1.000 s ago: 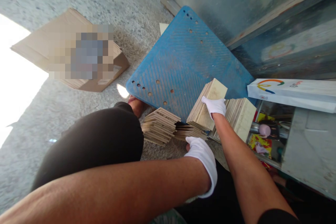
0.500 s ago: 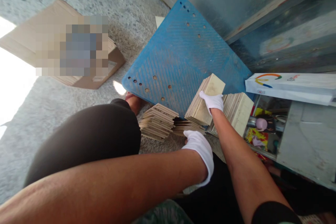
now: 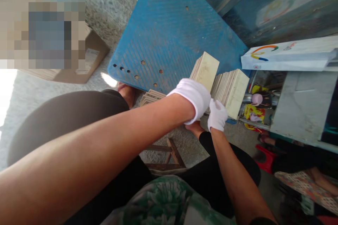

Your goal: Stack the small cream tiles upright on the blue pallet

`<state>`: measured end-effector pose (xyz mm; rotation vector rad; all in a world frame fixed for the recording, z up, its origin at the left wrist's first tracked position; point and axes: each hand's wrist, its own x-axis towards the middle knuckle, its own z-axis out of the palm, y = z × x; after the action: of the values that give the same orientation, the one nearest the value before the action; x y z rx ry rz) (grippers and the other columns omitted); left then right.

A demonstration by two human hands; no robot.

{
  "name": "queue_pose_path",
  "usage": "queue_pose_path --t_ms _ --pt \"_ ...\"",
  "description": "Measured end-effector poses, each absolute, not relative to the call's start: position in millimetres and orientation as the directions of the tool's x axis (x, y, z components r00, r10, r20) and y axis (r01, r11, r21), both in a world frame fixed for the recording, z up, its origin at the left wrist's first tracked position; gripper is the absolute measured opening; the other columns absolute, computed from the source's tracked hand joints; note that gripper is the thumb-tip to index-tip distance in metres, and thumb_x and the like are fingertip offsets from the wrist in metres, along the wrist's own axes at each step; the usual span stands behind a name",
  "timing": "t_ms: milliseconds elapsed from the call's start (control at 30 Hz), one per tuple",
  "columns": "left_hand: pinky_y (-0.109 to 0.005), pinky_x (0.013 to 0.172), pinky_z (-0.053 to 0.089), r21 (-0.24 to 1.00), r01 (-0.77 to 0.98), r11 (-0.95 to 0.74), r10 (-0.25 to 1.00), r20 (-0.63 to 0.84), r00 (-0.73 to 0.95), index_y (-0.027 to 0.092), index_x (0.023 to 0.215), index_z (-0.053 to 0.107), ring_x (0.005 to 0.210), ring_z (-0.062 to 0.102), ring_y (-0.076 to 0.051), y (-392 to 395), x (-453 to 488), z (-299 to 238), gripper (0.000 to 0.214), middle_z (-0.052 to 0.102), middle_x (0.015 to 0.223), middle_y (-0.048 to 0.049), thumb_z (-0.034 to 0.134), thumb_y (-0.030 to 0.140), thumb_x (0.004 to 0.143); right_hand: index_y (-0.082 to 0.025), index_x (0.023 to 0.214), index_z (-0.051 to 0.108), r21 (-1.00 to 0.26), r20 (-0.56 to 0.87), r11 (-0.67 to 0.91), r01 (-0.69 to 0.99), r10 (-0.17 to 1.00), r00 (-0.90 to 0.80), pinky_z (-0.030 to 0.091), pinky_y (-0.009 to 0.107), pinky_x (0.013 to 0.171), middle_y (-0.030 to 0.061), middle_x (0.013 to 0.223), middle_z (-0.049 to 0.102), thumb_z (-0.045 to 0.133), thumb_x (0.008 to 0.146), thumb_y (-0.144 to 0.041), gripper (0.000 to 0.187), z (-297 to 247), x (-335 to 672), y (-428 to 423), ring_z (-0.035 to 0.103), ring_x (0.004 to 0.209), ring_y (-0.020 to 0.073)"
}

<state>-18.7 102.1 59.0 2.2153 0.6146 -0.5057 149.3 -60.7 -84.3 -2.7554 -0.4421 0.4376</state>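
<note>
Where both gloved hands meet | left hand (image 3: 194, 99), right hand (image 3: 217, 115) at tile stack (image 3: 205, 70) | fingers' grip unclear

1. My left hand (image 3: 194, 98) in its white glove is covering the bottom of the front tile stack (image 3: 205, 70), so I am not seeing if it is gripping.
2. My right hand (image 3: 217, 115) is showing only its back. Its fingers are hiding.
3. The fanned tiles (image 3: 151, 97) are peeking out behind my arm.
4. The cardboard box (image 3: 89, 54) is blurred over.
5. The blue board (image 3: 171, 38) is running off the top edge.
6. The small things on the shelf (image 3: 255, 107) are too tiny to tell.
</note>
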Motion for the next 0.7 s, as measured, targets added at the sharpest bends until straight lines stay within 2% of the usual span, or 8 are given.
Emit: queue_pose_path --t_ms 100,133,267,333,500,600,700 --pt "-0.038 0.084 0.046 0.488 0.535 -0.689 0.238 -0.545 0.804 0.008 0.103 0.074 0.095 0.062 -0.029 110.8 -20.7 61.4 0.032 0.069 0.092 -0.0157 0.062 0.011 0.074 -0.007 0.131 0.051 -0.335 -0.326 -0.927 0.166 0.279 0.903 0.047 0.032 0.098 0.0163 0.127 0.061 0.052 0.084 -0.052 0.065 -93.2 124.7 -102.9 0.060 0.115 0.0224" --pt "-0.037 0.083 0.046 0.479 0.532 -0.698 0.239 -0.545 0.804 0.008 0.105 0.073 0.095 0.062 -0.029 111.1 -20.2 60.5 0.033 0.069 0.093 -0.0163 0.062 0.012 0.074 -0.006 0.134 0.048 -0.314 -0.346 -0.937 0.152 0.262 0.901 0.046 0.033 0.099 0.0184 0.128 0.059 0.057 0.080 -0.054 0.072 -95.3 115.3 -111.4 0.059 0.117 0.0245" --pt "-0.038 0.077 0.048 0.462 0.491 -0.738 0.195 -0.551 0.811 0.007 0.102 0.074 0.089 0.064 -0.031 107.5 -17.5 57.2 0.030 0.069 0.090 -0.0183 0.062 0.012 0.075 -0.004 0.150 0.022 -0.104 -0.407 -0.978 0.182 0.209 0.889 0.034 0.044 0.110 0.0248 0.149 0.033 0.067 0.062 -0.070 0.119 -98.1 82.1 -119.0 0.038 0.135 0.0361" --pt "-0.038 0.075 0.048 0.460 0.475 -0.750 0.184 -0.544 0.819 0.006 0.101 0.074 0.087 0.064 -0.031 105.8 -16.9 57.1 0.028 0.069 0.088 -0.0186 0.062 0.013 0.076 -0.004 0.152 0.011 -0.033 -0.440 -0.972 0.234 0.224 0.870 0.030 0.045 0.112 0.0244 0.153 0.023 0.064 0.061 -0.074 0.127 -99.8 72.2 -112.5 0.030 0.139 0.0369" --pt "-0.035 0.076 0.046 0.462 0.516 -0.721 0.221 -0.553 0.804 0.010 0.103 0.074 0.087 0.063 -0.027 104.3 -16.2 57.1 0.031 0.069 0.088 -0.0157 0.065 0.013 0.073 0.003 0.150 0.003 -0.022 -0.448 -0.966 0.258 0.240 0.861 0.030 0.042 0.112 0.0304 0.151 0.018 0.067 0.059 -0.071 0.133 -112.9 62.9 -93.8 0.029 0.139 0.0386" --pt "-0.034 0.079 0.044 0.470 0.535 -0.703 0.220 -0.571 0.791 0.012 0.105 0.073 0.089 0.061 -0.027 104.0 -16.1 57.0 0.036 0.068 0.085 -0.0134 0.068 0.012 0.069 0.005 0.149 0.005 -0.027 -0.397 -0.972 0.235 0.226 0.890 0.031 0.041 0.111 0.0324 0.150 0.018 0.066 0.064 -0.065 0.127 -119.8 58.6 -88.3 0.031 0.138 0.0393" --pt "-0.035 0.079 0.044 0.480 0.533 -0.697 0.210 -0.574 0.792 0.011 0.104 0.074 0.089 0.061 -0.027 104.2 -16.6 57.8 0.036 0.068 0.085 -0.0136 0.068 0.013 0.069 0.003 0.150 0.008 -0.047 -0.371 -0.977 0.207 0.209 0.905 0.031 0.040 0.111 0.0299 0.152 0.016 0.066 0.069 -0.058 0.116 -120.3 53.5 -85.4 0.031 0.139 0.0376"
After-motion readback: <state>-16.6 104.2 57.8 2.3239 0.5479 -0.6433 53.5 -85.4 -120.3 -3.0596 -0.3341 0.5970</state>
